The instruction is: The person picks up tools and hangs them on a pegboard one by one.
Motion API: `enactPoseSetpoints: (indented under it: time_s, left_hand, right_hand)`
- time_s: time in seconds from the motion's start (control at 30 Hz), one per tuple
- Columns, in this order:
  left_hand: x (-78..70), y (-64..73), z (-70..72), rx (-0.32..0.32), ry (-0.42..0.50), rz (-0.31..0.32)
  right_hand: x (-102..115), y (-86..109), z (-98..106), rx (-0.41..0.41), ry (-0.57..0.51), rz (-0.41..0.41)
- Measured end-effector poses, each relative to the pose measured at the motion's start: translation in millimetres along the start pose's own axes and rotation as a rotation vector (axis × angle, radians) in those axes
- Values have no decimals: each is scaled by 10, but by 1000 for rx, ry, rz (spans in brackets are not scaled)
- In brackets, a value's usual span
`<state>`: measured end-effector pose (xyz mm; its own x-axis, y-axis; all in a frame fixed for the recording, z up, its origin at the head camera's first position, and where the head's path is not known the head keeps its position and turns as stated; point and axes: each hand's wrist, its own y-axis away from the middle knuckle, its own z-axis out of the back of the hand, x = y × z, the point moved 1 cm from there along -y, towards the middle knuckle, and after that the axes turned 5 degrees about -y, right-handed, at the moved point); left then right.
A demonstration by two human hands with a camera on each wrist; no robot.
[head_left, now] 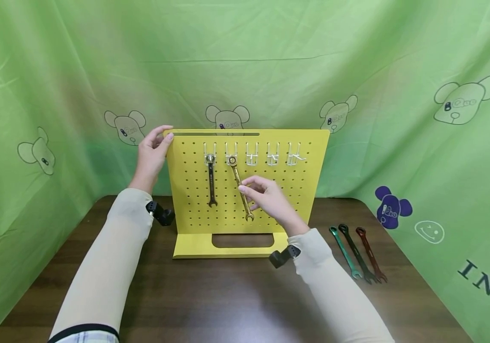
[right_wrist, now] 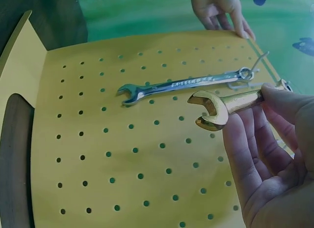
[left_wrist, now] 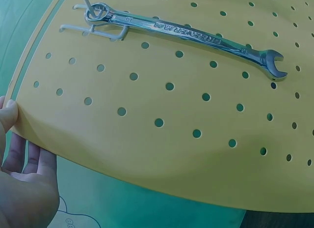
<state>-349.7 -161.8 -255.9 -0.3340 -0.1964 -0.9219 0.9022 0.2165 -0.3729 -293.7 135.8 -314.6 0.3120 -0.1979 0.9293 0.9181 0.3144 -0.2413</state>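
Observation:
My left hand [head_left: 150, 155] pinches the upper left corner of a yellow pegboard [head_left: 193, 214], thumb in front and fingers behind it. A shiny silver combination wrench [left_wrist: 186, 32] hangs by its ring end from the leftmost white hook [left_wrist: 93, 30]. With thumb and fingers, my right hand [head_left: 270, 200] holds a gold combination wrench [head_left: 238, 178] by its shaft, open end down and tilted to the right. Its ring end is up at the second hook. Whether the hook passes through the ring I cannot tell. In the right wrist view the gold open end [right_wrist: 213, 110] points away from the palm.
Three more white hooks [head_left: 272, 158] line the board to the right. Green [head_left: 345, 253], black [head_left: 356, 250] and red [head_left: 371, 253] wrenches lie side by side on the brown table [head_left: 227, 295], right of the board. A green curtain [head_left: 270, 57] hangs behind.

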Motion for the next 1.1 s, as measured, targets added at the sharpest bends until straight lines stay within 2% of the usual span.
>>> enactPoseSetpoints:
  time_s: [0.5,0.77,1.1]
  left_hand:
    - [12,-13,0,-2,14,-15]
    - [18,-9,-2,-8,24,-32]
    - [13,-2,-2,-3,1,-18]
  right_hand:
    - [-156,-179,-57,-4,-78,-84]
    - [-233,-271,-128,-15,-79,-99]
    - [-260,-313,-171,-31,-90,-113]
